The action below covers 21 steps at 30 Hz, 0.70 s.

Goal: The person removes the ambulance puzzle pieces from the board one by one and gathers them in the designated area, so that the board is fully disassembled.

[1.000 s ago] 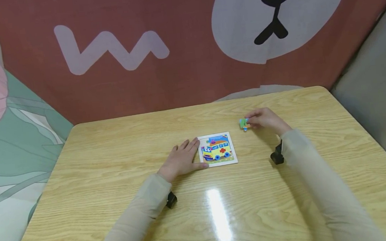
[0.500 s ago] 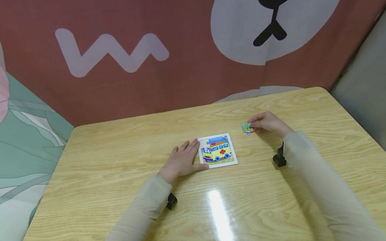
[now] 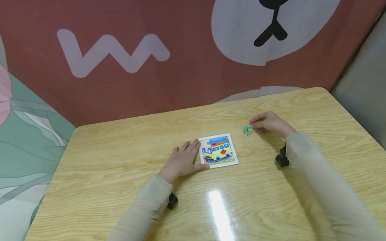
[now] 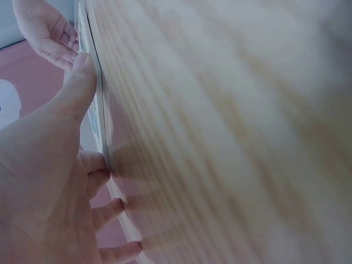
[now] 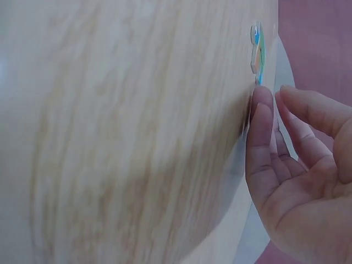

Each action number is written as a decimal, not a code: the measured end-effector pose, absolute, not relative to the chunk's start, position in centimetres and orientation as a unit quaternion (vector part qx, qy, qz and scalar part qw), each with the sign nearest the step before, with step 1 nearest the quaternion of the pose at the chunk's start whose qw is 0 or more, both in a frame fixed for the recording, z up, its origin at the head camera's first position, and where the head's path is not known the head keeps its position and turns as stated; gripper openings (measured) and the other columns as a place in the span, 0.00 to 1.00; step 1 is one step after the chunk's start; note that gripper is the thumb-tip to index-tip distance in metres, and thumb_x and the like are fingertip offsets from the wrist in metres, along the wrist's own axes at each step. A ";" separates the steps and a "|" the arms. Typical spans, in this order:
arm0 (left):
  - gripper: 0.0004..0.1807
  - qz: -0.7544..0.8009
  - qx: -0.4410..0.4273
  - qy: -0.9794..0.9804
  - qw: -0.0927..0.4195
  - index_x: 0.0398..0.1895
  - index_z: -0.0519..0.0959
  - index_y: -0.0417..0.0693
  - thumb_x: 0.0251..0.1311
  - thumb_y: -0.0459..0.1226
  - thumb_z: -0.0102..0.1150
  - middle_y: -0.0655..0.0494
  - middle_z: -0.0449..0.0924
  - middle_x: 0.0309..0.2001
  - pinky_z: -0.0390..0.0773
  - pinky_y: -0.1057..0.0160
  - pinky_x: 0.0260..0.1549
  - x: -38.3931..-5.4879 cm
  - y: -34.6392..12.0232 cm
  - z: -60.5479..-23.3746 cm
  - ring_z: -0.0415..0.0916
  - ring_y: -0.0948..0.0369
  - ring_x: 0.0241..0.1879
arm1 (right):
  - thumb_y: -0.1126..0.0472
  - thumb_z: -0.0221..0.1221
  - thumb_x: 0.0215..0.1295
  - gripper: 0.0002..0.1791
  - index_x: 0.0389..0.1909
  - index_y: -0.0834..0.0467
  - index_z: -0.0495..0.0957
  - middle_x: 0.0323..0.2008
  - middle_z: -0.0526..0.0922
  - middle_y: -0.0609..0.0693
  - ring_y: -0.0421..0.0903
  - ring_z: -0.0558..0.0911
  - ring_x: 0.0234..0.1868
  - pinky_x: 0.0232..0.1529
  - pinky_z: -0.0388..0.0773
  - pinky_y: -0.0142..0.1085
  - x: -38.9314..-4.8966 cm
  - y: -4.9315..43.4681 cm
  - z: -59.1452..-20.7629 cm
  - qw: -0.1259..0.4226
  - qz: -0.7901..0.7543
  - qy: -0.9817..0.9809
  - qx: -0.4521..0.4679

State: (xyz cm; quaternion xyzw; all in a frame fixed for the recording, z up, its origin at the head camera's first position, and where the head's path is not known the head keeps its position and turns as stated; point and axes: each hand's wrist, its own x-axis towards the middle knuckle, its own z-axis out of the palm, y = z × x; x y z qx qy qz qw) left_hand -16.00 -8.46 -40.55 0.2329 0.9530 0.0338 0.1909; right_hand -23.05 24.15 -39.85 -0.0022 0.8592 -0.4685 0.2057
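Observation:
A white-framed jigsaw puzzle point(image 3: 218, 151) with a yellow ambulance picture lies on the table; its upper left corner shows a pale bare patch. My left hand point(image 3: 181, 161) rests at the puzzle's left side, thumb on the lower left corner and fingertips at the left edge. To the right and a little farther back, a loose green, blue and orange puzzle piece point(image 3: 246, 130) lies flat. Beside it is my right hand point(image 3: 269, 123), fingers loosely bent. In the right wrist view the piece point(image 5: 258, 50) sits just past the fingertips, with nothing between thumb and fingers.
The wooden table point(image 3: 139, 140) ends at the back against a red wall covering point(image 3: 189, 82) with a bear face. A bright light reflection point(image 3: 221, 217) shows on the tabletop nearer the person. Black wrist cameras point(image 3: 282, 158) hang under both sleeves.
The right hand has let go of the puzzle piece and drawn back slightly right. The piece has shifted a little toward the person. The left hand and the framed puzzle have stayed put.

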 end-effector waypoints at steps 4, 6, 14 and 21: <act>0.52 0.031 0.233 0.953 0.191 0.77 0.41 0.53 0.59 0.69 0.43 0.59 0.38 0.78 0.50 0.42 0.72 -16.0 -8.4 -40.6 0.41 0.52 0.77 | 0.63 0.52 0.70 0.22 0.60 0.72 0.69 0.43 0.82 0.55 0.32 0.78 0.32 0.37 0.78 0.28 -22.9 24.2 -39.7 0.192 -0.470 0.861 -0.007; 0.52 0.030 0.233 0.953 0.190 0.77 0.41 0.53 0.59 0.69 0.43 0.59 0.38 0.78 0.50 0.42 0.72 -16.0 -8.4 -40.6 0.41 0.52 0.77 | 0.63 0.53 0.70 0.23 0.60 0.73 0.68 0.45 0.82 0.59 0.33 0.78 0.32 0.38 0.78 0.29 -22.9 24.0 -39.4 0.186 -0.470 0.863 -0.014; 0.52 0.033 0.232 0.953 0.190 0.77 0.41 0.53 0.59 0.69 0.43 0.59 0.38 0.78 0.50 0.43 0.72 -16.1 -8.4 -40.7 0.41 0.52 0.77 | 0.63 0.53 0.68 0.23 0.61 0.70 0.69 0.52 0.76 0.67 0.38 0.77 0.32 0.37 0.77 0.31 -22.6 21.7 -38.6 0.183 -0.465 0.866 -0.033; 0.51 0.033 0.232 0.953 0.192 0.77 0.41 0.53 0.59 0.69 0.43 0.59 0.38 0.78 0.50 0.43 0.72 -16.0 -8.4 -40.6 0.41 0.52 0.77 | 0.64 0.55 0.67 0.21 0.59 0.67 0.72 0.52 0.78 0.65 0.43 0.77 0.40 0.38 0.75 0.30 -22.1 18.6 -38.0 0.181 -0.445 0.874 -0.065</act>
